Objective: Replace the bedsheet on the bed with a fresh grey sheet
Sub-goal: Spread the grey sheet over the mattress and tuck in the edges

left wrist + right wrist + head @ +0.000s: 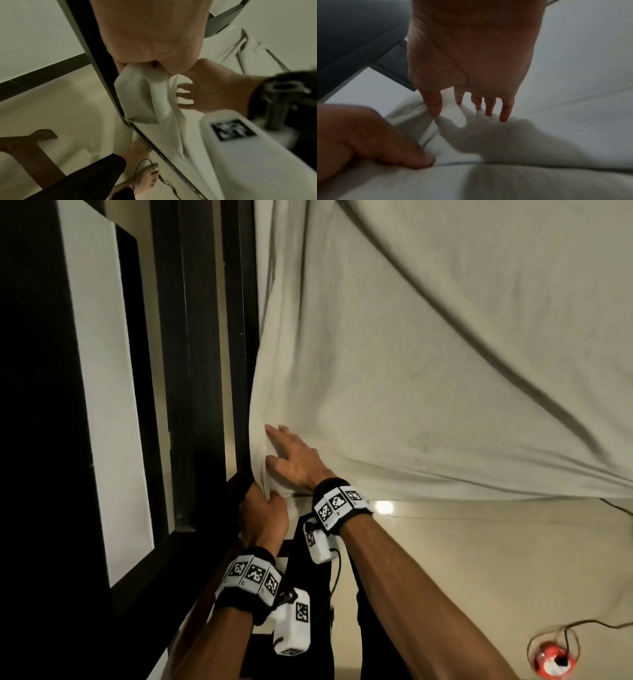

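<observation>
A pale grey sheet (411,354) lies spread over the bed, with long folds running across it. At the bed's near left corner my left hand (263,513) grips a bunched fold of the sheet's edge (137,86) against the dark bed frame (106,75). My right hand (291,453) rests flat on the sheet just beyond, fingers straight and spread. In the right wrist view its fingertips (504,115) touch the cloth, with the left hand (368,135) at lower left.
The black bed frame (202,337) and a white wall panel (102,371) stand to the left. A red round device (553,662) with a cable lies on the tiled floor at lower right. A brown wooden piece (29,146) and my bare feet (145,174) show below.
</observation>
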Demonstrator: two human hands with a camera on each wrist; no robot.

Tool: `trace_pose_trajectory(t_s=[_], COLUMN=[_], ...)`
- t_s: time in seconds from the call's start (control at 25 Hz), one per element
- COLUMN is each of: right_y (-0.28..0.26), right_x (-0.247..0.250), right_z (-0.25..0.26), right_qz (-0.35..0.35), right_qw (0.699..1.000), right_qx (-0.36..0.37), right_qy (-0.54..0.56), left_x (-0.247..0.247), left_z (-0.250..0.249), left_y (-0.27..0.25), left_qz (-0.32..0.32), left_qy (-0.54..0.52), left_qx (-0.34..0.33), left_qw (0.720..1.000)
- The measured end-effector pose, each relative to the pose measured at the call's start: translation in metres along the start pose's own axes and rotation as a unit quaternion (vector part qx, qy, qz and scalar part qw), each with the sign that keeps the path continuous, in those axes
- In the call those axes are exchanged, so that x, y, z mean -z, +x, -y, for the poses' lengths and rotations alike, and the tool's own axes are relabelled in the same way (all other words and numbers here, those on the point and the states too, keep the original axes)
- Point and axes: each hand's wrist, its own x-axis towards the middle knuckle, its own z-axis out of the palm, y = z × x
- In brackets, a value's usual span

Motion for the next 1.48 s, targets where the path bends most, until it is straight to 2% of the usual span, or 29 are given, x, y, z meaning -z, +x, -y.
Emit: trace_pose_trajectory(t_s=[0.16,0.32,0.44,0.6,0.72,0.84,0.88,0.92,1.0,1.08,1.16,1.36,1.48], right_y=[0.017,0.013,0.002,-0.021,-0.041,-0.066,-0.074,-0.081,-0.089,-0.094,-0.096,-0.094,-0.087], right_x=[-0.006,-0.005,-0.011,-0.011,-0.003,0.003,0.005,0.005,0.003,0.003,0.006,0.016,0.024], right_z=[0.003,-0.013,-0.028,-0.056,-0.076,-0.095,-0.103,-0.111,-0.125,-0.134,-0.137,-0.132,-0.126], right_qz=[0.034,0.054,0.016,-0.024,-0.101,-0.279,-0.306,-0.304,-0.252,-0.219,-0.204,-0.196,-0.164], right_qw=[0.999,0.994,0.988,0.981,0.975,0.944,0.934,0.935,0.955,0.967,0.970,0.962,0.966], right_qx=[-0.011,-0.029,-0.042,-0.060,-0.077,-0.152,-0.171,-0.177,-0.154,-0.128,-0.123,-0.180,-0.197], right_qy=[-0.012,0.095,0.145,0.181,0.180,0.092,0.065,0.047,0.029,0.029,0.047,0.059,0.035], left_x=[-0.001,-0.002,-0.005,-0.007,-0.014,-0.030,-0.036,-0.041,-0.049,-0.056,-0.057,-0.051,-0.048], left_z=[0.007,0.005,0.002,-0.005,-0.012,-0.011,-0.011,-0.011,-0.009,-0.011,-0.014,-0.020,-0.025], left_y=[-0.002,-0.008,-0.011,-0.020,-0.025,-0.023,-0.022,-0.023,-0.027,-0.032,-0.034,-0.017,-0.004], left_qz=[0.013,0.035,0.052,0.013,-0.001,0.084,0.120,0.154,0.208,0.235,0.245,0.239,0.233], left_qy=[0.019,0.072,0.077,0.083,0.092,0.134,0.151,0.167,0.205,0.241,0.260,0.295,0.301], left_qx=[0.021,0.064,0.062,0.028,-0.035,-0.132,-0.150,-0.158,-0.166,-0.168,-0.161,-0.164,-0.166], left_qw=[1.000,0.995,0.994,0.996,0.995,0.979,0.970,0.961,0.942,0.927,0.920,0.911,0.910])
